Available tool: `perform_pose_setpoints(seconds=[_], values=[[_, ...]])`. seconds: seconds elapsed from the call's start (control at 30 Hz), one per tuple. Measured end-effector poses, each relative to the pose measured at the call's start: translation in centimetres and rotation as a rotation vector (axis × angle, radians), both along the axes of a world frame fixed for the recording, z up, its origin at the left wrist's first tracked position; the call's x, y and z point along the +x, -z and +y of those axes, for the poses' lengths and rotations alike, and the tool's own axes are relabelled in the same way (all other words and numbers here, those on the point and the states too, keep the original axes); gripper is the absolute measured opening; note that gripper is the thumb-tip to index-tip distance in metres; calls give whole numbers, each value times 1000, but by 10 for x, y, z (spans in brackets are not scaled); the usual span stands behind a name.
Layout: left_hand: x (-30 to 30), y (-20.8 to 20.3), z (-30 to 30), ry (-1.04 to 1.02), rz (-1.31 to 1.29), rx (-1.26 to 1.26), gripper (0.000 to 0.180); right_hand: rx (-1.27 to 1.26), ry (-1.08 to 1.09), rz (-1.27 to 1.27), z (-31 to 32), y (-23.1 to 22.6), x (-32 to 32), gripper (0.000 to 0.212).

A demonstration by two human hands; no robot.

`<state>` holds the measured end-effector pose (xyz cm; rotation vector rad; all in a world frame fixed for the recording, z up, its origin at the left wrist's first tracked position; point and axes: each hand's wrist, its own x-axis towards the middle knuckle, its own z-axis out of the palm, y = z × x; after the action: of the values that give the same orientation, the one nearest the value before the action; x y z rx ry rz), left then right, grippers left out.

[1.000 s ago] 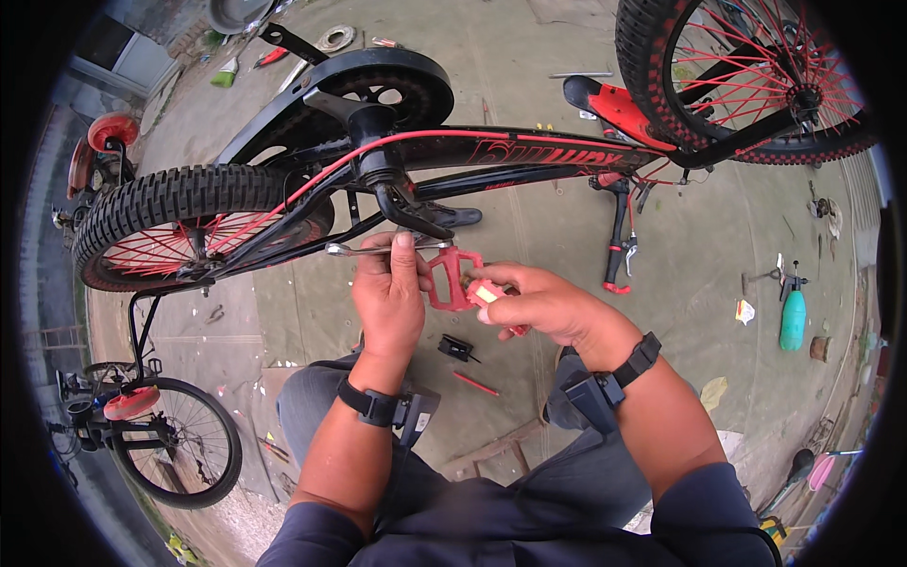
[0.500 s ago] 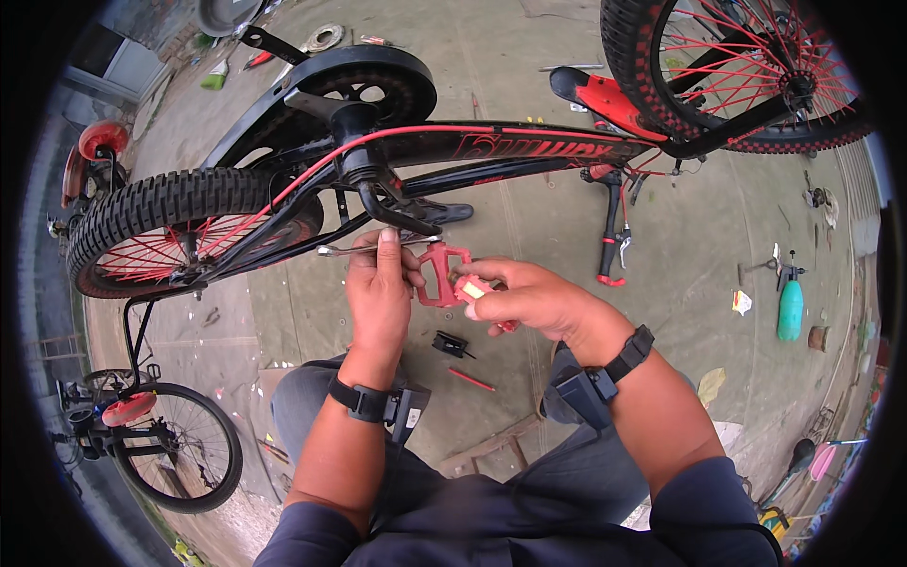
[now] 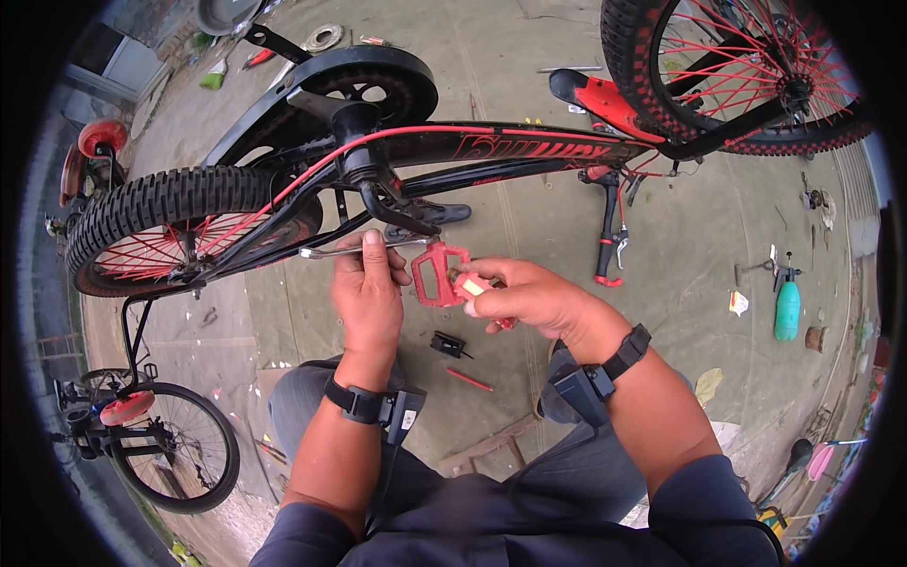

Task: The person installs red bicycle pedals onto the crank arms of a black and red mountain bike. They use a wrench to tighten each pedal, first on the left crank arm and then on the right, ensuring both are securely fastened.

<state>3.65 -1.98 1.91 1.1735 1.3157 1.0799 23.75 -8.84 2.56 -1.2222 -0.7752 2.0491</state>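
Note:
A black and red bicycle (image 3: 529,142) stands upside down before me, resting on its handlebar side. A red pedal (image 3: 437,292) sits at the end of the black crank arm (image 3: 383,210). My right hand (image 3: 529,298) grips the pedal's right end, beside a pale yellow reflector (image 3: 475,285). Between the thumb and fingers of my left hand (image 3: 367,291) is a silver wrench (image 3: 326,252). Its far end reaches the joint between pedal and crank; the exact fit is too small to make out.
Under the pedal lie a small black device (image 3: 450,344) and a red stick-like piece (image 3: 470,380). A green spray bottle (image 3: 788,310) stands at right. Another bicycle's wheel (image 3: 179,448) is at lower left, and the knobby rear tire (image 3: 161,215) lies beyond my left hand.
My left hand has shifted slightly left along with the wrench, and its fingers now sit apart from the pedal. My right hand stays on the pedal.

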Motion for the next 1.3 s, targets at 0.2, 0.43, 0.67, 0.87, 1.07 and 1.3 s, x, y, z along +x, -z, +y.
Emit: perform_pose_setpoints(seconds=[0.2,0.43,0.67,0.87,1.07,1.3], values=[[11,1,-6,241,378,391,22,-5,-13,8,1,-3,0,75],[3,6,-2,222,92,45,19,-7,-8,3,0,-4,0,75],[-20,17,17,-86,-526,-627,23,-22,-17,34,2,-2,-2,80],[-13,-1,9,-151,-159,-211,27,-24,-10,13,2,0,-1,80],[4,-1,0,90,95,155,20,-19,-3,8,2,-1,-3,78],[8,2,-6,266,442,483,18,-12,-50,33,5,1,0,78]])
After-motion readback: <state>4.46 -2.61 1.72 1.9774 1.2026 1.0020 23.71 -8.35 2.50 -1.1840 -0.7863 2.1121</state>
